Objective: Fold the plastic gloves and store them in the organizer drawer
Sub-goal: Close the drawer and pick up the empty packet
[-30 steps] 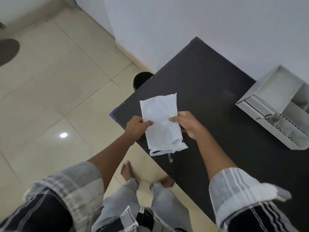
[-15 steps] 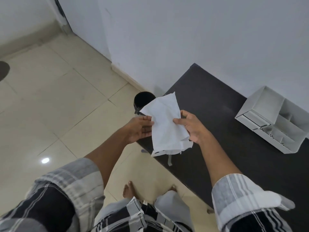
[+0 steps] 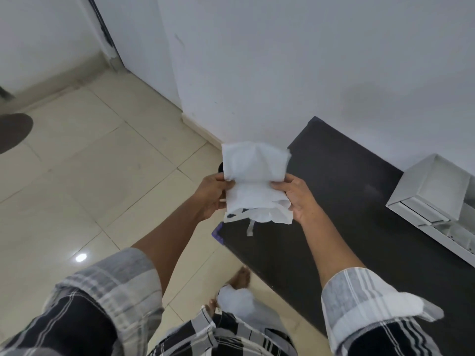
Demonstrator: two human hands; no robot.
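Organizer [image 3: 434, 199]: one white unit on the dark table [image 3: 359, 227], at its right edge by the wall; several open compartments, contents not discernible. Gloves [image 3: 254, 183]: one folded white bundle, count within unclear, held in the air over the table's near corner. My left hand [image 3: 213, 197] and right hand [image 3: 299, 200] each pinch one side of it.
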